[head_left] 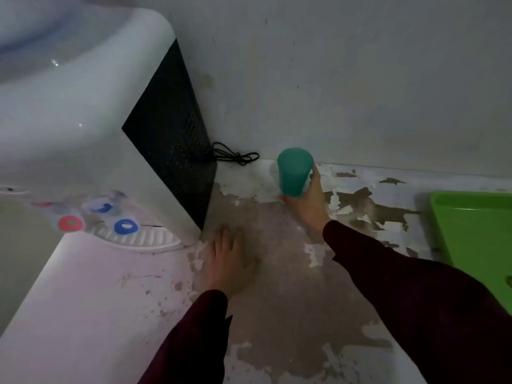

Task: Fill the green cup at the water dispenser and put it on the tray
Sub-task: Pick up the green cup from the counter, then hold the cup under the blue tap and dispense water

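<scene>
The green cup (294, 171) stands near the wall on the worn countertop, and my right hand (310, 202) is wrapped around its lower part. My left hand (228, 260) lies flat on the counter with fingers spread, just right of the water dispenser (83, 134). The dispenser is white with a black side panel; its red tap (71, 223) and blue tap (126, 226) sit above a ribbed drip tray (144, 239). The light green tray (476, 231) lies at the right edge, partly cut off by the frame.
A black cord (235, 156) lies coiled on the counter between the dispenser and the cup. The grey wall (360, 79) runs directly behind. The countertop (291, 300) has peeling paint. The counter's left edge drops away below the dispenser.
</scene>
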Tool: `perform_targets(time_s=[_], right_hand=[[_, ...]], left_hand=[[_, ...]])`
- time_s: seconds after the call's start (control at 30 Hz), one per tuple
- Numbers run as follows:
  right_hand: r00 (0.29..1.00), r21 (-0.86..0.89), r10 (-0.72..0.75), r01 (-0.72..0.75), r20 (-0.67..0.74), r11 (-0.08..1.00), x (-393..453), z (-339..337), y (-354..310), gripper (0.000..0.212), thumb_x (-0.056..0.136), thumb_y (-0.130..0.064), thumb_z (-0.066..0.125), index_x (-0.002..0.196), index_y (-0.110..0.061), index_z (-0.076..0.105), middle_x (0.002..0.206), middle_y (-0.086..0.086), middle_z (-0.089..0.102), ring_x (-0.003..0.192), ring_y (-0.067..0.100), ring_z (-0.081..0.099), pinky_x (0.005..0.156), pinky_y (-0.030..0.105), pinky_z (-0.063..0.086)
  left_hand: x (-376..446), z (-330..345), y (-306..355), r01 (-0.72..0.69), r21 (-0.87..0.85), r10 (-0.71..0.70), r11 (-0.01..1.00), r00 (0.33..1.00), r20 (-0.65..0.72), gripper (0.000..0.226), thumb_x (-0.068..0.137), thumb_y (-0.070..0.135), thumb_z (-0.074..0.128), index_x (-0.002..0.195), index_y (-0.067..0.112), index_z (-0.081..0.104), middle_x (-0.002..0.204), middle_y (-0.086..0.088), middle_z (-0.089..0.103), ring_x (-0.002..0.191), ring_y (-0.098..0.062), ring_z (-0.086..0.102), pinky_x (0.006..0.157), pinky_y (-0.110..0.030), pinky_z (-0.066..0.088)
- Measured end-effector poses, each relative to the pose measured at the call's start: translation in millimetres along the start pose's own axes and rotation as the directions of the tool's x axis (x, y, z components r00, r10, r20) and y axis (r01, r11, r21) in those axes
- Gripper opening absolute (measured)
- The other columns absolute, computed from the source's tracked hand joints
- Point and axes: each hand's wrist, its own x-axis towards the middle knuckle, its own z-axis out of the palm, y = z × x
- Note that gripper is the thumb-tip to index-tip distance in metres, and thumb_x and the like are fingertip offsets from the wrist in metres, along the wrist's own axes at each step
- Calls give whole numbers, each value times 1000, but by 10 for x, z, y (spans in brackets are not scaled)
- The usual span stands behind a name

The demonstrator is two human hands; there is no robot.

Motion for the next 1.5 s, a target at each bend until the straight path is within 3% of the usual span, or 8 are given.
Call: perform_targets(time_s=[0.43, 0.6, 0.73, 0.9, 1.07, 1.23, 1.37, 1.5], right_hand=[[997, 60, -40, 45, -71, 997, -230, 21, -107, 51, 78, -13, 75, 116, -21, 43, 104, -9, 54, 93, 1, 54, 67, 4, 43], [999, 77, -34, 33, 15, 996, -745, 111, -184, 59, 74, -19, 78, 116, -39, 42, 108, -20, 55, 97, -6, 54, 70, 3, 44], [993, 68, -8, 1, 114, 998, -1219, 421, -283, 61, 69, -21, 82, 115, -39, 47, 109, -17, 58, 95, 0, 58, 69, 6, 46], [962, 283, 103, -175, 254, 943, -1773, 989, -426, 39, 82, -5, 67, 112, -27, 55, 115, 10, 63, 96, 17, 68, 80, 38, 58], [896, 78, 39, -82, 441, 994, -2051, 1270, -637, 59, 84, -22, 67, 136, -28, 39, 127, 3, 55, 114, 19, 58, 93, 37, 53], [953, 72, 24, -47, 301, 996, -2028, 1629, -969, 48, 89, -26, 62, 127, -42, 37, 120, -21, 48, 105, -3, 52, 74, 9, 48], [994, 64, -37, 31, 98, 997, -1805, 1834, -1204, 71, 86, -29, 65, 144, -31, 24, 143, -15, 35, 128, 9, 39, 105, 32, 38], [994, 11, -110, 110, -19, 994, -1545, 1976, -1449, 84, 84, -24, 68, 148, -25, 15, 154, 0, 29, 134, 11, 32, 108, 31, 31]], left_hand=[[15, 31, -77, -27, 2, 27, 1000, 999, -33, 85, 86, 65, 34, 150, 23, -3, 159, -12, -12, 144, -27, -19, 117, -47, -8], [-43, -246, -25, -12, -443, 24, 897, 999, 23, 90, 73, 76, 46, 147, 37, 13, 160, 4, 8, 146, -14, 5, 118, -47, 13], [-319, -523, -74, -160, -705, 133, 690, 987, -94, 76, 64, 69, 69, 124, 68, 22, 131, 43, 30, 116, 30, 29, 93, -8, 28], [-643, -675, -467, -226, -811, 165, 540, 973, -161, 71, 58, 47, 84, 115, 58, 42, 114, 27, 62, 107, 7, 57, 81, -10, 47], [-906, -786, -1051, -189, -870, 63, 456, 982, -181, 71, 57, 46, 84, 118, 40, 50, 114, 18, 65, 104, 1, 62, 76, -16, 52], [-1083, -932, -1754, -63, -877, -35, 476, 995, -90, 60, 69, 27, 81, 118, 33, 48, 116, 4, 63, 103, -16, 63, 81, -35, 56], [-1030, -1066, -1967, -40, -839, -89, 542, 991, -104, 60, 69, 29, 80, 119, 27, 47, 112, 5, 61, 96, -7, 60, 69, -21, 50], [-831, -1214, -2010, -18, -785, -146, 619, 980, -137, 60, 67, 30, 81, 115, 20, 48, 107, 4, 59, 91, -13, 58, 63, -16, 43]])
